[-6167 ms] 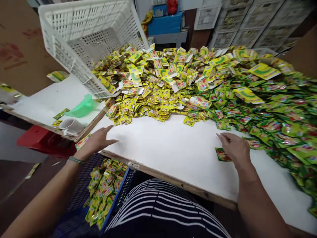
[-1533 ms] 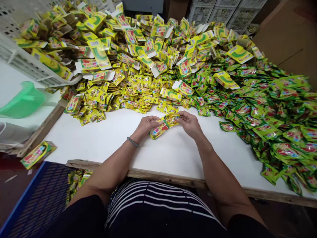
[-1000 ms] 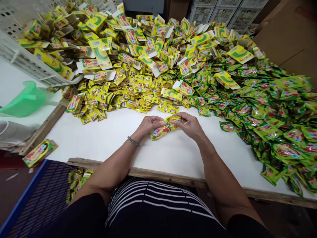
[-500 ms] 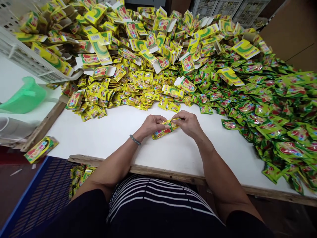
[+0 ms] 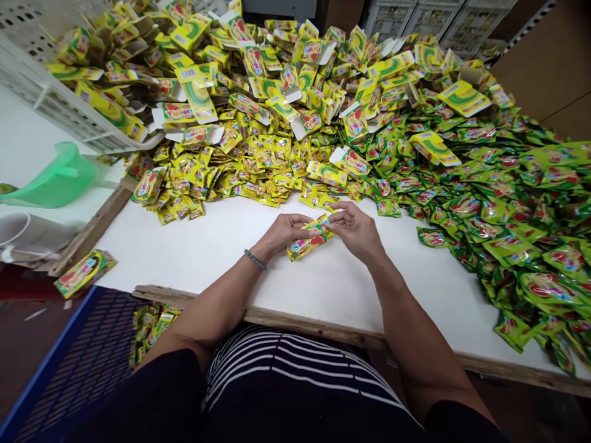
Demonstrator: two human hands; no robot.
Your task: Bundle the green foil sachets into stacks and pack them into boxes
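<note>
Over the white tabletop (image 5: 221,246), a small yellow-and-green printed carton (image 5: 305,247) lies tilted between my hands. My left hand (image 5: 285,234) grips it from the left, thumb on the printed face. My right hand (image 5: 355,229) has its thumb and fingertips at the carton's upper right end; what exactly they pinch there is too small to make out. Behind my hands is a heap of small yellow sachets (image 5: 258,163). Green sachets (image 5: 480,203) spread to the right, and open-flapped yellow cartons (image 5: 196,95) are piled at the back.
At the left stand a white plastic crate (image 5: 69,117), a green scoop (image 5: 60,178) and a white mug (image 5: 32,234). One filled carton (image 5: 85,271) rests near the wooden strip (image 5: 95,227). A blue basket (image 5: 78,351) with packets (image 5: 152,326) sits below the table's front edge.
My right hand has shifted slightly at the carton's end, its fingers now more spread. The carton's printed face has turned more toward me. The camera view has moved a little.
</note>
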